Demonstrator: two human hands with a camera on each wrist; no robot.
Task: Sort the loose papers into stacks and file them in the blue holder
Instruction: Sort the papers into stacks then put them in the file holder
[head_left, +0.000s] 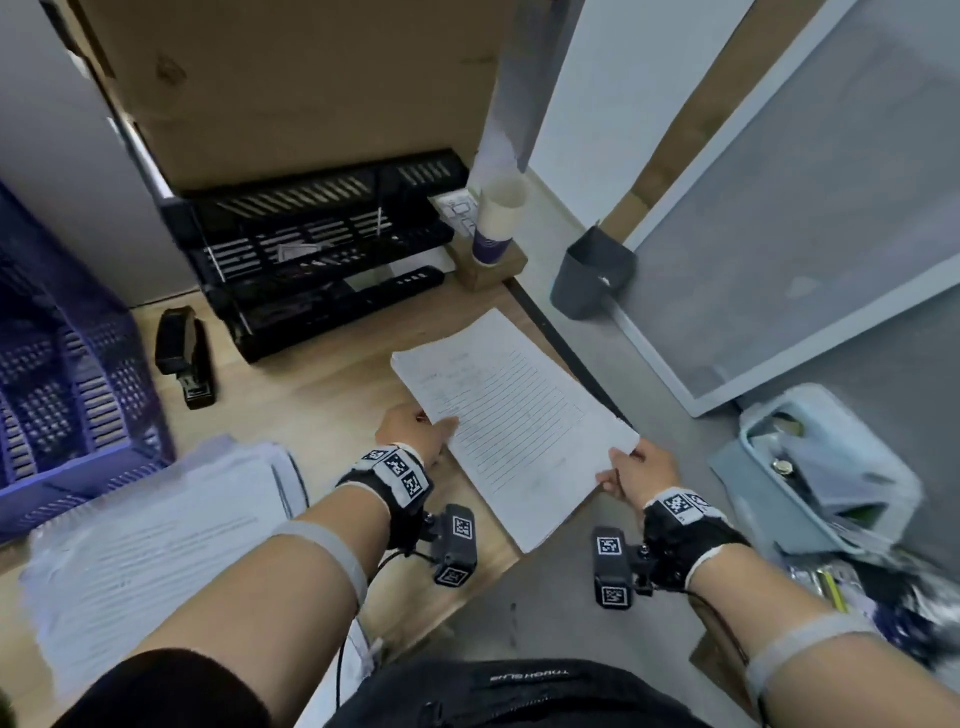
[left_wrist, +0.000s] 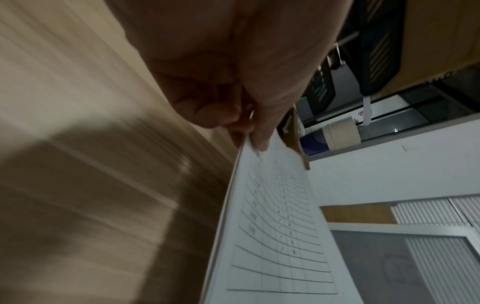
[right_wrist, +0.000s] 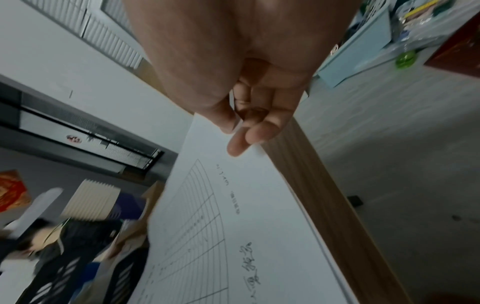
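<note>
A thin stack of white ruled forms (head_left: 511, 423) is held over the right end of the wooden desk (head_left: 311, 384), partly past its edge. My left hand (head_left: 415, 428) pinches its left edge, thumb on top (left_wrist: 259, 131). My right hand (head_left: 636, 475) pinches the near right corner (right_wrist: 241, 133). The printed table shows on the top sheet (left_wrist: 280, 236) (right_wrist: 207, 226). A bigger pile of loose papers (head_left: 150, 540) lies on the desk at the near left. The blue slotted holder (head_left: 62, 395) stands at the far left.
A black tiered letter tray (head_left: 317, 244) stands at the back of the desk, a black stapler (head_left: 184, 356) to its left. Paper cups (head_left: 496, 223) sit on a wooden block. On the floor to the right are a grey bin (head_left: 592, 273) and a light-blue box of clutter (head_left: 815, 467).
</note>
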